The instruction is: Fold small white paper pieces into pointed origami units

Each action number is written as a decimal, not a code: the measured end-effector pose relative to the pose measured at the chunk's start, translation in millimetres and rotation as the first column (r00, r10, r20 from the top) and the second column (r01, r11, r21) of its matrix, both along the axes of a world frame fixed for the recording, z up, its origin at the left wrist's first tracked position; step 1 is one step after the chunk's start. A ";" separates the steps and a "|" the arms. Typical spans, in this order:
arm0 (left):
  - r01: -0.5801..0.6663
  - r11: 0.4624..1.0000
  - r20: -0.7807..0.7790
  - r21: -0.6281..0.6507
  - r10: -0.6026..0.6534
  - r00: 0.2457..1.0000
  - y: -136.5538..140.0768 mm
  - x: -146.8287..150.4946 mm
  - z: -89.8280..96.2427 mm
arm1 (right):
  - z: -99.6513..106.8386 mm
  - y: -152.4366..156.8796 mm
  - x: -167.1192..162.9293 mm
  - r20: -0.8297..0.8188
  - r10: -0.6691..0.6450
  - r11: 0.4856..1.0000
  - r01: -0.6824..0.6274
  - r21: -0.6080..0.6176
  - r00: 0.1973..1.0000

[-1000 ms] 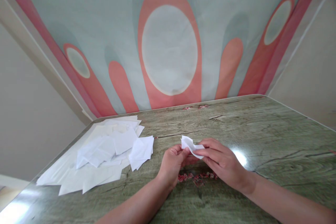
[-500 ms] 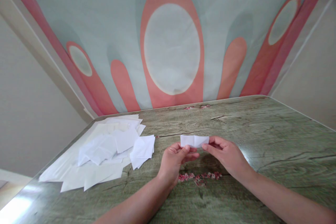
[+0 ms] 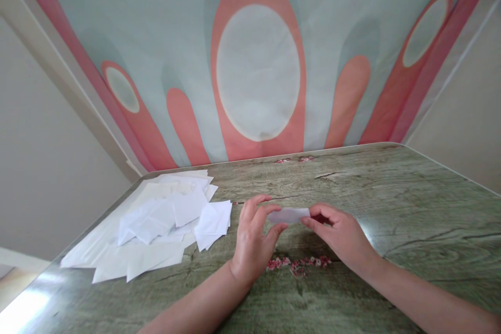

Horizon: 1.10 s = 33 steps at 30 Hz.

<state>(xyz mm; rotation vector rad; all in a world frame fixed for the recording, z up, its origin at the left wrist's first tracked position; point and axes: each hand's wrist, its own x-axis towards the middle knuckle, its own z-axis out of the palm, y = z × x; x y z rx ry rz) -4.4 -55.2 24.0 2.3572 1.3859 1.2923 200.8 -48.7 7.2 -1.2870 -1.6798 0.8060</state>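
A small folded strip of white paper (image 3: 291,215) is held up above the table, roughly level. Its right end is pinched between the thumb and fingers of my right hand (image 3: 338,227). My left hand (image 3: 252,235) is at the strip's left end, thumb and fingers spread apart around it. The fingertips lie close to the strip's upper and lower edges; whether they touch it is hard to see. To the left of my left hand lies a small stack of white paper pieces (image 3: 213,224).
A large spread pile of white paper sheets (image 3: 156,258) covers the left part of the wood-patterned table (image 3: 410,203). Pink flowers (image 3: 299,263) are printed on the tabletop near my hands. Behind the table's far edge rises a backdrop (image 3: 258,73) with coral and grey-green shapes.
My left hand has loosened from its pinch on the strip and its fingers have lifted and spread. The strip now looks narrower and shaded. My right hand stays nearly in place.
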 end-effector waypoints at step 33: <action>0.008 0.950 0.081 -0.311 0.018 0.997 8.6 0.2 -10.5 | 2.0 -3.0 -0.8 0.000 0.114 0.993 -0.114 0.010 0.993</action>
